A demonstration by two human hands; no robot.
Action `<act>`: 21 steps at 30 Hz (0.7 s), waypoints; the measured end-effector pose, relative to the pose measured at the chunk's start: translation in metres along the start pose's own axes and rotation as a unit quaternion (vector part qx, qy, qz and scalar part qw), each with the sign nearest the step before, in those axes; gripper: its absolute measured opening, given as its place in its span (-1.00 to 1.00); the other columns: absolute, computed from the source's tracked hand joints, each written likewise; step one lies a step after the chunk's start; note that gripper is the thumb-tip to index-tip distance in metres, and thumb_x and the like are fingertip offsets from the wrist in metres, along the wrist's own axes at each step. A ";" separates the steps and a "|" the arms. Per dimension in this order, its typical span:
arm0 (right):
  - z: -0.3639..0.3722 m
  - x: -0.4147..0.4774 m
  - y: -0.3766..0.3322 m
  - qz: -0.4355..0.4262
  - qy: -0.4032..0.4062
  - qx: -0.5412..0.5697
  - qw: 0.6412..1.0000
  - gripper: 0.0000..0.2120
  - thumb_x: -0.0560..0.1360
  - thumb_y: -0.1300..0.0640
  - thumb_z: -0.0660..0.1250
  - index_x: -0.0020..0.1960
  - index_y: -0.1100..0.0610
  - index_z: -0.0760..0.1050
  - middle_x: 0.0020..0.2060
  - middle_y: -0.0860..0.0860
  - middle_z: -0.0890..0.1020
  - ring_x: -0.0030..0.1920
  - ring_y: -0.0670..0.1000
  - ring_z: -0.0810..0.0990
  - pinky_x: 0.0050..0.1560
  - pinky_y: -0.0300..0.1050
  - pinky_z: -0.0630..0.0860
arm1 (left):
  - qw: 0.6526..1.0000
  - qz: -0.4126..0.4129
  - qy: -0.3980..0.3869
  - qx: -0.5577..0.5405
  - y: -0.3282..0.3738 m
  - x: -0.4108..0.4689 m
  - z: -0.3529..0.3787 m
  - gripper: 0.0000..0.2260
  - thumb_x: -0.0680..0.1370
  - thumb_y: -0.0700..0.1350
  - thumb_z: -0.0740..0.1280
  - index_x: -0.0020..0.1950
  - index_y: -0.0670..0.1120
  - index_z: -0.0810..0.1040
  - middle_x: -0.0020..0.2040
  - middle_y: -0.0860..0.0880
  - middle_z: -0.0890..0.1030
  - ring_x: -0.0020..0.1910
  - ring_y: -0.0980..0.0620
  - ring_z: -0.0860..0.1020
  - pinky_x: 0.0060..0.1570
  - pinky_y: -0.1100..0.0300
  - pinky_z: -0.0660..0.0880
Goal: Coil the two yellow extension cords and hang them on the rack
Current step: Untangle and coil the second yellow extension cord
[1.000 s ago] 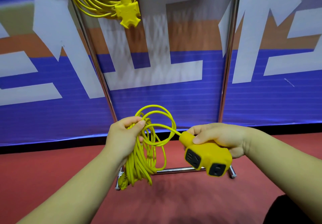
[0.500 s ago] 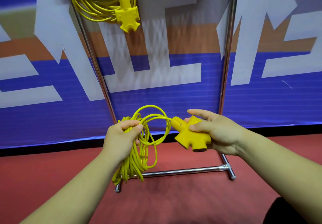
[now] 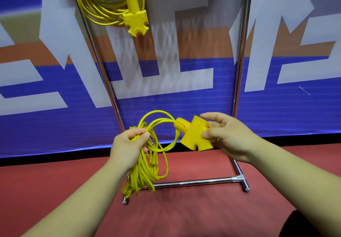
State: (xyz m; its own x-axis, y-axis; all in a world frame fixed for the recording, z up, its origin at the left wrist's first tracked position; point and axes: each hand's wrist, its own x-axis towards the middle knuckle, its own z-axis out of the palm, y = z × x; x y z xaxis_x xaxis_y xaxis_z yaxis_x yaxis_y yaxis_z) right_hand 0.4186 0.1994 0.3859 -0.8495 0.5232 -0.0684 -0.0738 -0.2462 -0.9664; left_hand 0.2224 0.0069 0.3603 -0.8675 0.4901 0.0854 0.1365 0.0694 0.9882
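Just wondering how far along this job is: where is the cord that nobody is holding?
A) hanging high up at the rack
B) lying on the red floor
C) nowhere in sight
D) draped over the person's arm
A: the hung cord dangles high between the poles of the rack, while the left hand grips the other coil and the right hand holds its socket.

Top edge slices off the hung cord [image 3: 135, 20] and the rack [image 3: 239, 61] above it. Left hand [image 3: 127, 144] covers the top of the coil [image 3: 137, 177]; right hand [image 3: 228, 137] masks the right side of the socket block [image 3: 193, 135], its outlets unseen.
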 end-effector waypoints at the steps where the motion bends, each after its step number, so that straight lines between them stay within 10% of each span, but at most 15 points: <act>1: 0.000 0.000 0.000 -0.016 0.007 -0.019 1.000 -0.54 0.44 0.52 0.33 0.23 0.13 0.52 0.00 0.10 0.71 -0.12 0.09 0.68 -0.16 -0.04 0.62 | 1.000 0.002 -0.002 0.000 0.002 -0.001 0.000 -0.91 0.53 -0.18 0.47 0.02 -0.07 0.67 -0.32 -0.12 0.62 -0.44 -0.01 0.54 -0.33 0.08 0.55; 13: -0.009 -0.002 -0.002 -0.004 -0.067 -0.151 0.986 -0.61 0.50 0.38 0.39 0.25 0.06 0.56 0.20 0.18 0.64 -0.08 0.11 0.69 0.06 0.06 0.64 | 0.989 0.069 -0.046 0.121 0.008 0.001 -0.005 -0.95 0.53 -0.13 0.46 -0.02 0.01 0.67 -0.46 -0.03 0.59 -0.47 0.07 0.53 -0.33 0.19 0.50; 17: -0.008 -0.002 0.001 -0.016 -0.093 -0.228 0.969 -0.58 0.47 0.29 0.48 0.25 -0.01 0.49 0.08 -0.19 0.66 -0.25 0.02 0.58 -0.02 0.08 0.55 | 0.984 0.074 -0.094 0.129 0.013 0.000 -0.009 -0.94 0.54 -0.13 0.46 -0.03 0.02 0.67 -0.44 -0.06 0.60 -0.44 0.05 0.54 -0.29 0.18 0.50; 21: -0.010 -0.001 -0.003 -0.016 -0.112 -0.232 0.966 -0.51 0.35 0.11 0.56 0.22 -0.11 0.50 0.24 0.38 0.53 -0.20 0.11 0.55 -0.06 0.12 0.53 | 0.985 0.060 -0.127 0.098 0.017 -0.002 -0.011 -0.94 0.53 -0.13 0.46 -0.02 0.01 0.68 -0.41 -0.15 0.60 -0.41 -0.02 0.54 -0.24 0.09 0.52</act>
State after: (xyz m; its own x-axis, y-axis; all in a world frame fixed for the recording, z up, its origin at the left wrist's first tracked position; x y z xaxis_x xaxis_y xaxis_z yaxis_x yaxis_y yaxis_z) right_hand 0.4247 0.2078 0.3861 -0.9461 0.3221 -0.0326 0.0970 0.1862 -0.9777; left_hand 0.2209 -0.0022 0.3781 -0.6944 0.7056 0.1410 0.3422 0.1515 0.9273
